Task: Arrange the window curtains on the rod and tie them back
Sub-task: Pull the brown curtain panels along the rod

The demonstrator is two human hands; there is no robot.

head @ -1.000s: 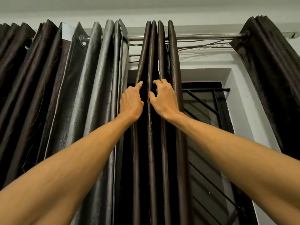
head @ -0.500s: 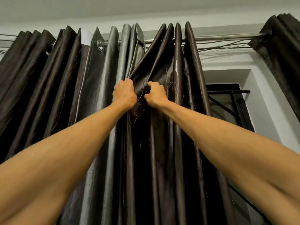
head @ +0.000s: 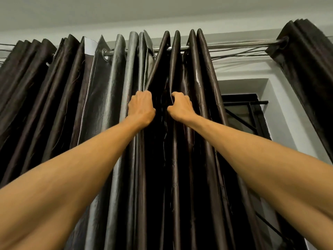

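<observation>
Curtains (head: 203,141) hang in vertical pleats from the horizontal rod (head: 234,45).

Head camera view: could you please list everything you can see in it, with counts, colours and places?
curtain rod: one, silver metal, horizontal along the top
dark brown curtain: one pleated run, centre, hanging from the rod
silvery-grey folds: several, left of centre; further brown folds to their left
bunched curtain: one, dark brown, far right end of the rod
thin wires: several, dark, just below the rod
window grille: one, black, behind the curtains at right
wall: white, around the window
ceiling: pale grey, top
left hand: grips a dark brown curtain fold
right hand: grips the neighbouring fold
</observation>
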